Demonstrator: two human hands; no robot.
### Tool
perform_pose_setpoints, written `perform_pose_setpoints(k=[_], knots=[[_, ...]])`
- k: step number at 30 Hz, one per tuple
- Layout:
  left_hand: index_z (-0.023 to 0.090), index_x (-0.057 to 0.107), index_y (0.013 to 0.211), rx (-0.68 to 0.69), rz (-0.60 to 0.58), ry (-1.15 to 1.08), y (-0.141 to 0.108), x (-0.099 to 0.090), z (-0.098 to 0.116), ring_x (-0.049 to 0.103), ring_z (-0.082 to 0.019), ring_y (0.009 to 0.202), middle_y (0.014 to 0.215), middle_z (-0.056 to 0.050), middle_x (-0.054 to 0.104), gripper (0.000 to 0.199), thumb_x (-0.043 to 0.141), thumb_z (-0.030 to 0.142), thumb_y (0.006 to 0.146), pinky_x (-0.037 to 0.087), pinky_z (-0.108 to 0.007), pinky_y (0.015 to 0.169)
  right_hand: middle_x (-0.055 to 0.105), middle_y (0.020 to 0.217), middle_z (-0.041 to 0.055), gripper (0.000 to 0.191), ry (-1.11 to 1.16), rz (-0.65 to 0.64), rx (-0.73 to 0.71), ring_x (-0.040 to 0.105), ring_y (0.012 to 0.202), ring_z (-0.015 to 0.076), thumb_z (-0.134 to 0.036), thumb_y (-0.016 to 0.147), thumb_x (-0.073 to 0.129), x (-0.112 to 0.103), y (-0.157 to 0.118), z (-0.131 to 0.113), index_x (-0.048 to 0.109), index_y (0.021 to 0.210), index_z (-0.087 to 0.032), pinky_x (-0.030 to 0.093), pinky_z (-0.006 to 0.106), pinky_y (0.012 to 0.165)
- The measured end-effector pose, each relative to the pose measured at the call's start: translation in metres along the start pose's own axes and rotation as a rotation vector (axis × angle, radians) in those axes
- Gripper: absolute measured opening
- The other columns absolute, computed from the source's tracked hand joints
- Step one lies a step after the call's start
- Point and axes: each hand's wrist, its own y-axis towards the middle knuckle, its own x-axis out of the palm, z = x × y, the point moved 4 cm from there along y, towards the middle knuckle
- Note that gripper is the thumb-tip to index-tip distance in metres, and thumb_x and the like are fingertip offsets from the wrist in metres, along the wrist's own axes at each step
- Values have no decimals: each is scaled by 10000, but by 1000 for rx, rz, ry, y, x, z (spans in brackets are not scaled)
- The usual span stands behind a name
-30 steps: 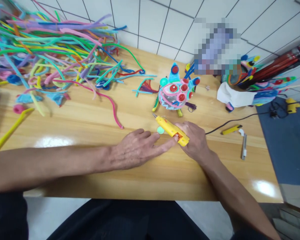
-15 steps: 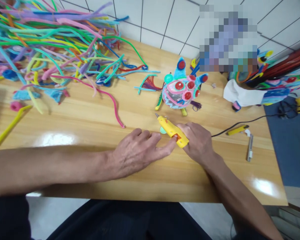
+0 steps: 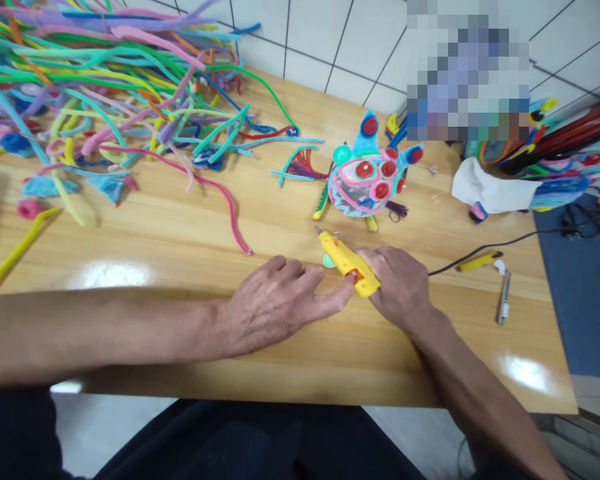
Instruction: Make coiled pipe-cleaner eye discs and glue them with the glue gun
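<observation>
My right hand (image 3: 403, 283) is wrapped round the handle of a yellow glue gun (image 3: 347, 260), whose metal nozzle points up and left. My left hand (image 3: 280, 303) has its thumb stretched to the opening in the gun's rear body; its other fingers are curled apart from the gun. A small green disc (image 3: 329, 261) shows on the table just left of the gun. Beyond the nozzle stands a colourful creature figure (image 3: 365, 183) with red round pieces, blue ears and a pink outline. A red and purple tassel (image 3: 304, 165) lies to its left.
Many coloured pipe cleaners (image 3: 130, 87) are heaped at the back left of the wooden table (image 3: 180, 240). At the right lie a yellow cutter (image 3: 480, 261), a grey cutter (image 3: 504, 300), a black cord (image 3: 495, 243) and a white piece (image 3: 493, 190) beside another craft figure.
The view has shifted slightly, so the table things at the right appear a little further right. Both hands keep the same pose at the glue gun.
</observation>
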Motion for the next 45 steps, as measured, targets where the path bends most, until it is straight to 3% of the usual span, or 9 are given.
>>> perform_pose_setpoints(k=[6, 9, 13, 16, 22, 37, 40, 45], knots=[[228, 509, 1416, 11, 11, -33, 1, -2, -2, 597, -161, 600, 784, 17, 635, 538, 484, 13, 923, 440, -320, 546, 703, 776, 55, 237, 14, 25, -1, 637, 698, 223, -221, 1003, 526, -3, 1, -1, 670, 1188, -184, 467, 350, 645], [210, 495, 1426, 99, 67, -134, -2, -8, 1, 572, -138, 581, 783, 25, 640, 474, 474, 69, 975, 453, -305, 562, 741, 853, 82, 232, 103, 62, 10, 681, 735, 231, -262, 1015, 541, -16, -2, 0, 659, 1199, -187, 512, 352, 662], [150, 580, 1291, 203, 141, -301, -8, -7, 6, 563, -125, 585, 751, 31, 639, 286, 513, 135, 1013, 451, -298, 568, 769, 972, 75, 213, 279, -37, 235, 724, 779, 225, -338, 990, 638, -35, -9, 18, 672, 1175, -238, 557, 342, 677], [143, 632, 1113, 140, 98, -370, -10, 7, 4, 609, -141, 640, 761, 8, 670, 152, 523, 229, 1052, 471, -310, 592, 768, 969, 36, 210, 413, -93, 365, 720, 732, 198, -383, 979, 674, -44, -11, 30, 677, 1142, -251, 554, 316, 629], [163, 654, 984, 70, 36, -435, -10, 27, -2, 655, -165, 684, 787, -12, 713, 246, 488, 316, 1082, 506, -335, 647, 749, 870, 12, 153, 551, -284, 372, 683, 647, 181, -397, 975, 665, -42, -6, 38, 673, 975, -245, 539, 314, 589], [133, 677, 1084, 19, -71, -410, -5, 35, -11, 654, -198, 767, 926, -75, 686, 253, 508, 320, 1061, 547, -349, 705, 667, 719, -25, 211, 574, -378, 360, 581, 539, 148, -438, 983, 652, -41, -8, 37, 627, 884, -253, 473, 297, 522], [128, 674, 1121, -7, -97, -422, -5, 36, -12, 649, -214, 841, 1034, -118, 664, 248, 528, 315, 1051, 558, -368, 752, 655, 703, -29, 212, 579, -390, 368, 570, 531, 145, -436, 981, 656, -38, -7, 36, 626, 887, -249, 468, 292, 515], [149, 611, 1323, -45, -103, -407, -7, 36, -14, 597, -336, 1128, 1353, -215, 588, 367, 593, 350, 1016, 534, -489, 890, 651, 714, -23, 178, 582, -373, 346, 576, 538, 153, -416, 987, 646, -35, -9, 36, 635, 901, -261, 467, 299, 504]])
